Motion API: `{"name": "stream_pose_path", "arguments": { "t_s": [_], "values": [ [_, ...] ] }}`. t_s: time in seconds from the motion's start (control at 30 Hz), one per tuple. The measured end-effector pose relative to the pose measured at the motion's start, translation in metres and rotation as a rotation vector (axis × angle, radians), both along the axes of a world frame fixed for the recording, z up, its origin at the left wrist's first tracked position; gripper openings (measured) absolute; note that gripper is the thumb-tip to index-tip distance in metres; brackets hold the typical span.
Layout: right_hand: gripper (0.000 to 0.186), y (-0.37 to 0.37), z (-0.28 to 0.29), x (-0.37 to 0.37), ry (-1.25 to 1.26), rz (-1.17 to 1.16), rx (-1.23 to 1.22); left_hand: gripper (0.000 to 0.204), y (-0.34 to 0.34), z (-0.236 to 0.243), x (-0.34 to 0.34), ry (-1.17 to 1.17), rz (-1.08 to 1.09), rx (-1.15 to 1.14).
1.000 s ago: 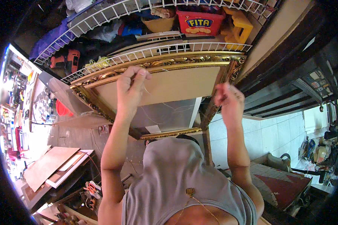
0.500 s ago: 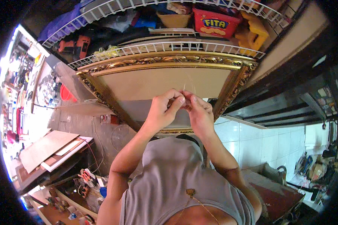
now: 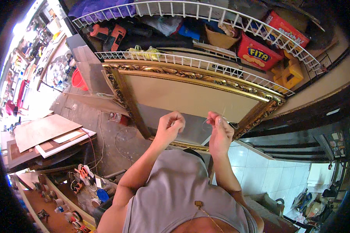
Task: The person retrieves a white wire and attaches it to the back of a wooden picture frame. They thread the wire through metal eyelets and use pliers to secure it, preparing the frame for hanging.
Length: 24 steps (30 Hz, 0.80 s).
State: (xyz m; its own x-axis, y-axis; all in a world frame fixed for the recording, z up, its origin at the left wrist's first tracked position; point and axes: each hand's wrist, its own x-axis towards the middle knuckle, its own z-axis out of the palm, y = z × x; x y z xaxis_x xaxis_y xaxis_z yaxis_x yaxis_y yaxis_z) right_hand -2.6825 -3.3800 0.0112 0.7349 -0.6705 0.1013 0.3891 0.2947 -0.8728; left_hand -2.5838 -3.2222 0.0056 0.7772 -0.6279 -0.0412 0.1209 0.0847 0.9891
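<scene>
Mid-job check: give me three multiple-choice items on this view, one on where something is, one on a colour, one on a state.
1. Where is the ornate frame relative to the hands?
A. Behind the person
B. Just beyond the hands, under the white wire shelf
C. Flat on the brown boards

2. What colour is the frame's carved moulding?
A. Gold
B. Blue
C. White

3. How do the left hand and right hand stand?
A. Both flat open
B. One hanging at the side
C. Both pinched, raised side by side, apart

Answers: 1 B, the frame fills the view past the fingers, below the shelf; 2 A, its carved edge gleams gold; 3 C, both hands' fingers are curled, with a gap between the hands.
</scene>
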Motion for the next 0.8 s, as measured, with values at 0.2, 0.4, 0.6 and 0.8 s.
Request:
{"name": "stream_pose_path", "arguments": {
  "t_s": [0.2,0.4,0.6,0.8],
  "values": [
    [0.023,0.032,0.002,0.015,0.129,0.028,-0.124,0.029,0.007,0.010,0.003,-0.231,0.102,0.013],
    [0.021,0.055,-0.001,0.032,0.076,0.074,-0.221,0.024,0.012,-0.004,0.008,-0.226,0.116,0.092],
    [0.022,0.056,-0.005,0.035,0.015,0.097,-0.073,0.022,0.020,-0.002,0.014,-0.057,-0.041,0.142],
    [0.020,0.059,-0.009,0.031,-0.008,0.063,-0.162,0.018,0.002,0.004,0.015,0.218,-0.158,-0.047]
  ]
}}
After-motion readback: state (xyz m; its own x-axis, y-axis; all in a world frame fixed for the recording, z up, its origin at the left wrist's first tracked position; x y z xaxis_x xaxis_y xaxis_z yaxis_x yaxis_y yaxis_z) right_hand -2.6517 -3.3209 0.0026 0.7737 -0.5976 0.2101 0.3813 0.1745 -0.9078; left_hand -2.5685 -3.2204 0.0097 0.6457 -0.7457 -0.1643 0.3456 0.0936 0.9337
